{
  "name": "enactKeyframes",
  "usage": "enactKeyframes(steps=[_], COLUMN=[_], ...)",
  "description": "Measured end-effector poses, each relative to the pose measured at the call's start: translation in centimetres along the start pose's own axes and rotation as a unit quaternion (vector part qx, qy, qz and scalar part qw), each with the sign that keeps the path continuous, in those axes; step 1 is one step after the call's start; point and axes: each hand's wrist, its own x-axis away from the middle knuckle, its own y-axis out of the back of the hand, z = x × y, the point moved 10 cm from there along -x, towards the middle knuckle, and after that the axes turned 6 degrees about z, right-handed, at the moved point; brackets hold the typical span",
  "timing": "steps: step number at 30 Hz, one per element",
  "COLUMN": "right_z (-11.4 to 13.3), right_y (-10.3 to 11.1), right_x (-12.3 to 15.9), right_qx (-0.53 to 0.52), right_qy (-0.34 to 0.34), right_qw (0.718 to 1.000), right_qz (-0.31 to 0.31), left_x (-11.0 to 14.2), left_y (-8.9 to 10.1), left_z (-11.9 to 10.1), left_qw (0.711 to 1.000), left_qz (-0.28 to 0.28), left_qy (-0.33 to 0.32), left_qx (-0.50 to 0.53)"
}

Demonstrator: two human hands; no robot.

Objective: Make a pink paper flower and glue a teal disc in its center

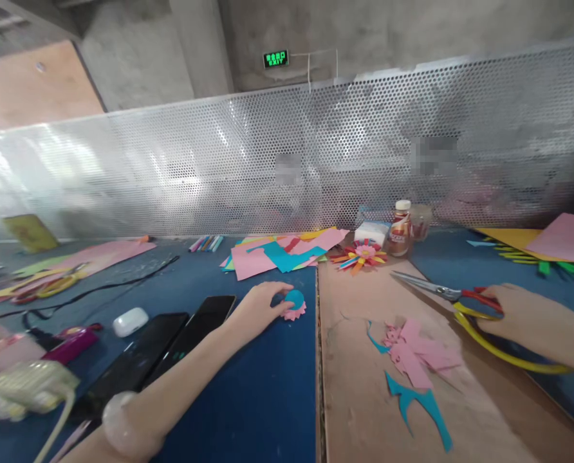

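My left hand is closed in a pinch at the edge of a small blue paper circle. Beneath the circle lies a pink paper piece with a toothed edge, on the blue tabletop. On the right, my right hand grips scissors by their red and yellow handles, with the blades pointing left. Pink paper scraps and a blue cut-out scrap lie on the brown board between my hands.
Colored paper sheets, a layered paper flower and a bottle stand or lie at the back. Two dark phones, a white case and a power strip are at left. A perforated metal screen borders the table.
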Motion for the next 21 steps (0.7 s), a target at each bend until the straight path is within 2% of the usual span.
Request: enactKeyframes(steps=[3, 7, 11, 14, 17, 21], right_z=[0.8, 2.3, 4.5, 5.6, 5.7, 6.2], right_y=[0.8, 2.5, 4.5, 4.8, 4.4, 3.9], right_x=[0.2, 1.5, 3.2, 4.1, 4.2, 4.1], right_qx=[-0.060, -0.178, -0.245, -0.228, -0.211, -0.206], right_qy=[0.012, 0.036, 0.157, 0.223, 0.215, 0.189], right_qw=[0.998, 0.981, 0.943, 0.922, 0.919, 0.928], right_qz=[-0.020, -0.064, -0.161, -0.218, -0.253, -0.247], left_x=[0.1, 0.3, 0.6, 1.1, 1.6, 1.8], left_y=[0.9, 1.9, 2.2, 2.1, 1.8, 1.3], left_z=[0.3, 2.0, 4.1, 4.8, 4.8, 4.4], left_qw=[0.998, 0.985, 0.957, 0.932, 0.912, 0.894], left_qz=[-0.037, -0.089, -0.132, -0.153, -0.164, -0.160], left_qy=[0.016, 0.062, 0.117, 0.141, 0.153, 0.155], left_qx=[0.046, 0.131, 0.231, 0.297, 0.345, 0.389])
